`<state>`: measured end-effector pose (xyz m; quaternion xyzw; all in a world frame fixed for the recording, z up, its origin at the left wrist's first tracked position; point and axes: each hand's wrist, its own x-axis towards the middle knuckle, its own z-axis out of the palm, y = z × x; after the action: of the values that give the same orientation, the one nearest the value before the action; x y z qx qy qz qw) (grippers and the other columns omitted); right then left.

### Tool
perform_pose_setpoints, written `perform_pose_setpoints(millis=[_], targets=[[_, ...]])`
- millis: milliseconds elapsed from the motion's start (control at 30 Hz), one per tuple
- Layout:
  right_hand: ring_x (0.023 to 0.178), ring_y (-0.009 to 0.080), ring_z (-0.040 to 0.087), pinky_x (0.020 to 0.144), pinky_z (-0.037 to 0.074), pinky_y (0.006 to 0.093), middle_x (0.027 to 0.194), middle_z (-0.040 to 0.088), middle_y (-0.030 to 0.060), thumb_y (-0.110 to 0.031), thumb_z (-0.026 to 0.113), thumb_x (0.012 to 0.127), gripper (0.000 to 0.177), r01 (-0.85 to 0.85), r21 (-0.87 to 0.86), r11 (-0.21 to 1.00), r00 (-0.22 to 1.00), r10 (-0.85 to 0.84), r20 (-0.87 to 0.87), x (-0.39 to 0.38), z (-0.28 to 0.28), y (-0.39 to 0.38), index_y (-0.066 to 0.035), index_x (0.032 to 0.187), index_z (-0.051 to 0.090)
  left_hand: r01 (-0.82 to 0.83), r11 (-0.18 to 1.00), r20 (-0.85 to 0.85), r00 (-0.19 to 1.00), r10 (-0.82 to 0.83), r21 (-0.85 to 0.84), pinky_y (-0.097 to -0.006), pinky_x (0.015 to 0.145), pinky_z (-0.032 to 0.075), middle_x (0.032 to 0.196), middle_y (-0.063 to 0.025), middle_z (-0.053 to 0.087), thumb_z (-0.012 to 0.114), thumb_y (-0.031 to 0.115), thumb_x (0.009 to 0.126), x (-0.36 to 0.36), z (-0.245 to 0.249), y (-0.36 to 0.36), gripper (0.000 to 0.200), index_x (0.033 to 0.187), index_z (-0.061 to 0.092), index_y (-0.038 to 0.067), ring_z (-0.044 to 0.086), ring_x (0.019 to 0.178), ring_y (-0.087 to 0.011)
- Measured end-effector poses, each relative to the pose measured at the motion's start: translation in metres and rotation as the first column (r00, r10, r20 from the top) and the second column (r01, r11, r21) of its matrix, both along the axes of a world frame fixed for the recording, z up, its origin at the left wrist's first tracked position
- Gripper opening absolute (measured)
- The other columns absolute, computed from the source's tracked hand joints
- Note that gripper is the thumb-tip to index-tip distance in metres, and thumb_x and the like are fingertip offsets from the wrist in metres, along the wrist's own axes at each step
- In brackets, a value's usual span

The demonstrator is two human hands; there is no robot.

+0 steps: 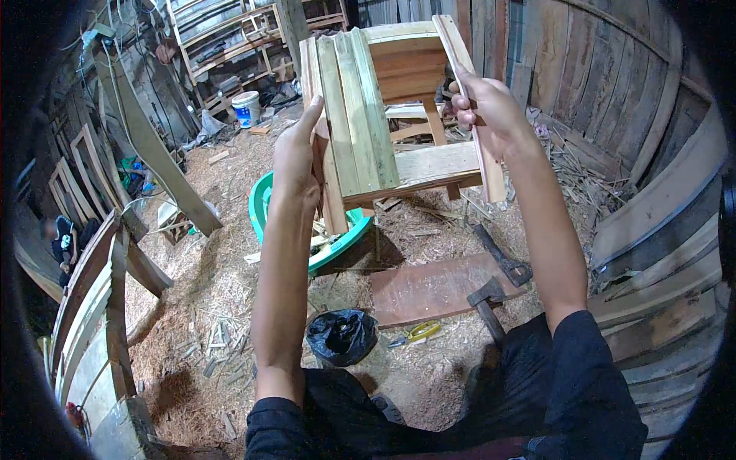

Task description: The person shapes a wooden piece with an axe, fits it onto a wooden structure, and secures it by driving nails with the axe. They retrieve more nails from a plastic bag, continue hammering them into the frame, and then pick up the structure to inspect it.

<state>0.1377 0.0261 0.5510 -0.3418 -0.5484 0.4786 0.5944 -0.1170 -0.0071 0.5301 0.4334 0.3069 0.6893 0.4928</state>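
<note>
Both my hands hold up a small slatted wooden frame [356, 115], tilted in front of me. Pale slats cover its left part, and the right part is open, showing brown boards inside. My left hand [295, 153] is closed on the left side rail, thumb up along the edge. On the right rail, near its upper end, the fingers of my right hand [487, 111] are wrapped around the wood. Beneath the frame is a green basin [261, 207] with wood scraps, partly hidden by my left forearm.
On the shavings-covered floor lie a brown board [422, 291], a hatchet [487, 295], another dark-handled tool [498, 249], yellow-handled pliers [418, 334] and a black plastic bag [341, 337]. Curved timbers [115, 291] stand at left. A white bucket [246, 109] is farther back. A person [65, 245] is at far left.
</note>
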Motion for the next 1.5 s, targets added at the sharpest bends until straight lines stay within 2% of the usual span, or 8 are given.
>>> perform_pose_setpoints(millis=[333,500,767,867,1067,1233,1400,1500], targets=[[0.061,0.0064,0.046,0.058,0.047,0.0219,0.082,0.051,0.0017,-0.028,0.049,0.103,0.033,-0.341,-0.193,0.920,0.933,0.307,-0.187,0.025,-0.003,0.017,0.001,0.119,0.047,0.435,0.895,0.293,0.873,-0.391,-0.101,-0.0398,0.071,0.061,0.092,-0.0316,0.067,0.061,0.030,0.092,-0.037,-0.001,0.026,0.048,0.101,0.060,-0.018,0.071,0.075,-0.0337],[0.086,0.0276,0.060,0.078,0.058,0.0373,0.104,0.050,0.0236,-0.021,0.046,0.102,0.046,-0.813,-0.175,0.555,0.519,0.555,-0.650,0.043,-0.012,0.049,0.016,0.125,0.029,0.686,0.721,0.473,0.669,-0.574,-0.095,-0.0483,0.093,0.054,0.112,-0.0406,0.058,0.060,0.034,0.093,-0.055,-0.001,0.032,0.064,0.114,0.046,-0.025,0.065,0.099,-0.0468],[0.074,0.0261,0.060,0.067,0.058,0.0363,0.089,0.054,0.0188,-0.025,0.047,0.101,0.044,-0.652,-0.275,0.707,0.677,0.380,-0.631,0.023,-0.013,0.045,0.016,0.115,0.038,0.794,0.604,0.447,0.565,-0.693,-0.067,-0.0462,0.082,0.059,0.095,-0.0414,0.062,0.056,0.039,0.094,-0.076,0.001,0.029,0.064,0.101,0.054,-0.024,0.068,0.084,-0.0451],[0.063,0.0173,0.051,0.057,0.051,0.0285,0.083,0.051,0.0101,-0.029,0.048,0.102,0.037,-0.752,-0.225,0.620,0.588,0.477,-0.653,0.015,-0.014,0.037,0.006,0.115,0.041,0.490,0.839,0.205,0.869,-0.450,-0.238,-0.0415,0.078,0.060,0.096,-0.0395,0.063,0.053,0.041,0.096,-0.076,0.001,0.033,0.066,0.104,0.054,-0.024,0.070,0.082,-0.0419],[0.054,0.0080,0.043,0.042,0.039,0.0233,0.080,0.049,0.0028,-0.055,0.031,0.103,0.056,-0.131,0.180,0.975,0.964,0.168,-0.208,-0.042,-0.030,-0.006,-0.004,0.121,0.045,0.017,1.000,-0.182,0.983,-0.020,-0.015,-0.0313,0.078,0.056,0.100,-0.0127,0.072,0.043,0.047,0.102,-0.061,-0.004,0.020,0.053,0.119,0.061,0.000,0.070,0.085,-0.0188],[0.057,0.0065,0.046,0.046,0.040,0.0214,0.078,0.049,0.0025,-0.055,0.034,0.102,0.054,-0.148,0.458,0.877,0.989,0.137,0.058,-0.064,-0.052,-0.007,-0.008,0.127,0.044,-0.290,0.908,0.105,0.957,0.270,0.303,-0.0409,0.100,0.044,0.128,-0.0108,0.058,0.035,0.052,0.103,-0.052,-0.018,0.043,0.058,0.134,0.050,0.005,0.057,0.115,-0.0235],[0.072,0.0184,0.063,0.065,0.049,0.0336,0.073,0.062,0.0084,-0.042,0.046,0.102,0.043,-0.275,0.584,0.764,0.911,0.014,0.411,-0.093,-0.039,-0.042,-0.002,0.108,0.061,-0.269,0.914,0.343,0.926,0.158,0.303,-0.0344,0.064,0.053,0.089,-0.0057,0.063,0.035,0.051,0.103,-0.077,-0.029,0.058,0.053,0.128,0.054,0.008,0.063,0.076,-0.0197],[0.084,0.0223,0.066,0.074,0.050,0.0374,0.088,0.068,0.0112,-0.029,0.061,0.095,0.032,-0.141,0.930,0.340,0.883,-0.380,0.274,-0.089,-0.018,-0.047,-0.001,0.111,0.063,-0.179,0.966,0.251,0.959,0.129,0.188,-0.0319,0.053,0.049,0.071,0.0023,0.055,0.040,0.049,0.103,-0.133,-0.065,0.100,0.044,0.111,0.060,0.011,0.057,0.062,-0.0135]])
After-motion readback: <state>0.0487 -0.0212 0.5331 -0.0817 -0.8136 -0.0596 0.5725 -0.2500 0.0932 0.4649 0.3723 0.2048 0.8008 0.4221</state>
